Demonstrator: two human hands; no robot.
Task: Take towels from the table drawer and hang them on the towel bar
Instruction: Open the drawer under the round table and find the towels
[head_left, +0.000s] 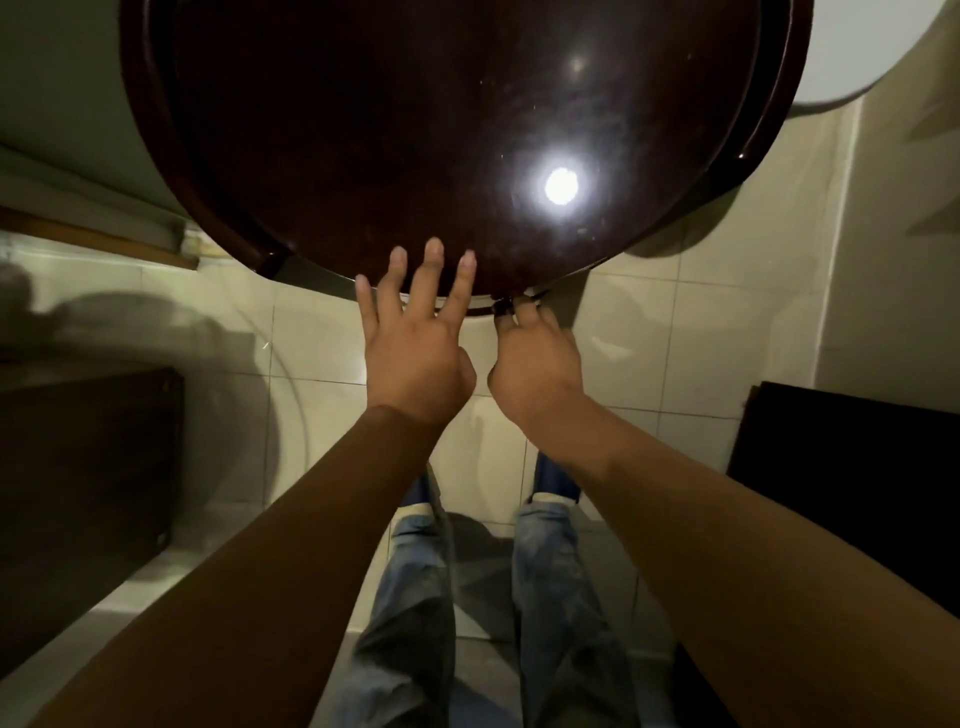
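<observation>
A dark, glossy wooden table (415, 130) fills the top of the head view, with a lamp's reflection on it. My left hand (415, 338) lies at its near edge, fingers straight and spread, fingertips resting on the tabletop. My right hand (535, 353) is just below the same edge, fingers curled under the rim and pinching a small dark drawer knob (503, 307). The drawer front is hidden beneath the tabletop. No towel and no towel bar is in view.
Pale floor tiles (649, 322) lie under the table. A dark wooden piece (88, 493) stands low at the left and a black panel (852, 467) at the right. My legs in blue jeans (545, 571) are below, close to the table.
</observation>
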